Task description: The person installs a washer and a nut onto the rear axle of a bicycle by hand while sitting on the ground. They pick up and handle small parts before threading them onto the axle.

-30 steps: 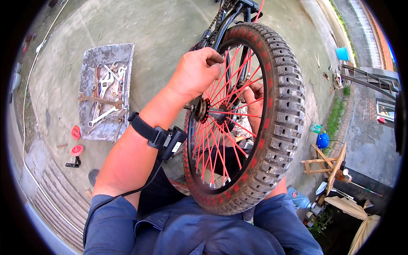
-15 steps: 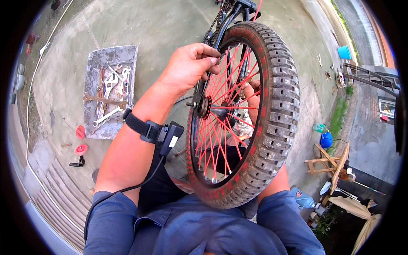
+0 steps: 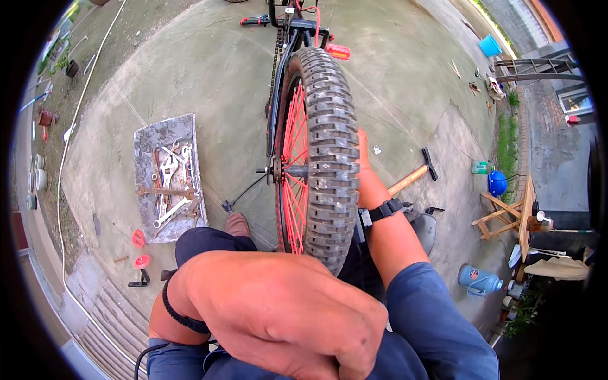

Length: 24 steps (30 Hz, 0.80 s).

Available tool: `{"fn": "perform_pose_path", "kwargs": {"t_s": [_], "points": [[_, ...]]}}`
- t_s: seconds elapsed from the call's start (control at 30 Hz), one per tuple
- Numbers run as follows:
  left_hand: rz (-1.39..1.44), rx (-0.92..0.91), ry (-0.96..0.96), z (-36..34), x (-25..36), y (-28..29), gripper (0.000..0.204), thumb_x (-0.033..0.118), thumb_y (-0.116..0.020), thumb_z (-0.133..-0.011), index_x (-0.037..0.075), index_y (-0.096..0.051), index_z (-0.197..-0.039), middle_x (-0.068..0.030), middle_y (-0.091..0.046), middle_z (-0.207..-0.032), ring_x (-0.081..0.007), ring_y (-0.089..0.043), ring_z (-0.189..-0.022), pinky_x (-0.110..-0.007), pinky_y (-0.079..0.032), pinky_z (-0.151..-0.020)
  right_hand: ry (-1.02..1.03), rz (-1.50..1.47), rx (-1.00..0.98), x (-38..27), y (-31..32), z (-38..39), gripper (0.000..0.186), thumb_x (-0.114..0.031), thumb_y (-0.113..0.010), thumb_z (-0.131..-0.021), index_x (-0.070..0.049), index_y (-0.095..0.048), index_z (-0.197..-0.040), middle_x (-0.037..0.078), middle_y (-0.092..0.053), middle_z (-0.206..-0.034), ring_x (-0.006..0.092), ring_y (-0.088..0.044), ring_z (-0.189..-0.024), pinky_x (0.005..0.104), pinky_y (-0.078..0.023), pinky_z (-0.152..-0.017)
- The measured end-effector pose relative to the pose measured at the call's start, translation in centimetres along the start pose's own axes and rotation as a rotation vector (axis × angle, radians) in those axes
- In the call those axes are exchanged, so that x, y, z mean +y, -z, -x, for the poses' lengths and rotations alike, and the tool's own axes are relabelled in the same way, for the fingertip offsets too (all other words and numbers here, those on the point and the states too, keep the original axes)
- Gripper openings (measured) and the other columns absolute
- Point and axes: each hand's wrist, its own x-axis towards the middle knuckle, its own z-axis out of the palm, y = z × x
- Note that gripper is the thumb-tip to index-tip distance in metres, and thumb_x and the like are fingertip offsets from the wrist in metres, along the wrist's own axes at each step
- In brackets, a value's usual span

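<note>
A bicycle wheel with a black knobby tyre [image 3: 331, 158] and red spokes [image 3: 294, 126] stands upright in front of me, in a black frame [image 3: 275, 120]. My left hand [image 3: 291, 313] is raised close to the camera, over my lap. Its fingers are curled under, and whatever they hold, if anything, is hidden. My right hand [image 3: 363, 152] is at the far right side of the tyre; the tyre covers its fingers. On the wheel's left side the axle end [image 3: 261, 170] sticks out.
To the left lies a grey tray [image 3: 144, 209] of wrenches [image 3: 168, 174]. Red-topped parts [image 3: 141, 261] lie below it. Right of the wheel is a wooden-handled hammer [image 3: 408, 180]. Farther right are a blue flask [image 3: 479, 280], a wooden stand [image 3: 500, 215] and a blue helmet-like object [image 3: 497, 182].
My left hand has left the wheel's left side and come back toward me. My right hand has moved from behind the spokes to the tyre's right side. The view has shifted.
</note>
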Motion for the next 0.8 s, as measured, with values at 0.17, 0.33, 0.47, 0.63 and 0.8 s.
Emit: {"fn": "perform_pose_path", "kwargs": {"t_s": [0.17, 0.33, 0.47, 0.63, 0.8], "points": [[-0.082, 0.082, -0.227, -2.9, -3.4, -4.1, 0.015, 0.009, -0.064, -0.096, -0.005, -0.068, -0.096, -0.0175, -0.066, -0.088, -0.0317, -0.066, -0.072, -0.035, -0.054, -0.058, 0.179, 0.398, 0.054, -1.7, -2.2, 0.9, 0.031, -0.024, -0.078, -0.079, 0.002, -0.068, -0.092, 0.012, -0.069, -0.079, 0.0198, -0.066, -0.070, 0.0328, -0.054, -0.069], [-0.013, -0.072, 0.005, -5.6, -3.6, -5.4, 0.016, 0.009, -0.064, -0.095, -0.006, -0.066, -0.101, -0.0193, -0.066, -0.095, -0.0308, -0.066, -0.082, -0.035, -0.054, -0.066, 0.133, 0.425, 0.112, -1.3, -1.4, -0.2, 0.036, -0.031, -0.076, -0.077, 0.001, -0.069, -0.092, 0.017, -0.070, -0.082, 0.0304, -0.068, -0.074, 0.0389, -0.055, -0.071], [-0.033, 0.065, 0.003, -5.0, -5.4, -7.3, 0.032, 0.021, -0.059, -0.099, -0.008, -0.067, -0.110, -0.0218, -0.066, -0.104, -0.0313, -0.069, -0.084, -0.033, -0.057, -0.066, 0.164, 0.433, 0.102, -1.9, -2.5, 0.1, 0.035, -0.031, -0.076, -0.076, 0.000, -0.068, -0.089, 0.017, -0.070, -0.079, 0.0325, -0.068, -0.075, 0.0399, -0.055, -0.071], [-0.154, 0.077, 0.061, -3.5, -2.3, -2.0, 0.021, 0.005, -0.071, -0.090, -0.009, -0.068, -0.106, -0.0267, -0.067, -0.102, -0.0324, -0.070, -0.083, -0.034, -0.058, -0.068, 0.128, 0.431, 0.106, -2.6, -2.1, 0.3, 0.032, -0.030, -0.076, -0.076, -0.001, -0.068, -0.087, 0.015, -0.070, -0.079, 0.0320, -0.068, -0.074, 0.0398, -0.055, -0.070], [-0.095, 0.329, 0.109, 3.4, 0.5, 3.7, 0.027, 0.010, -0.079, -0.083, -0.008, -0.071, -0.101, -0.0288, -0.069, -0.090, -0.0321, -0.073, -0.077, -0.034, -0.060, -0.063, 0.200, 0.430, 0.126, -2.4, -2.4, 0.4, 0.028, -0.026, -0.076, -0.075, -0.002, -0.066, -0.085, 0.012, -0.066, -0.074, 0.0305, -0.065, -0.068, 0.0410, -0.053, -0.064]]}}
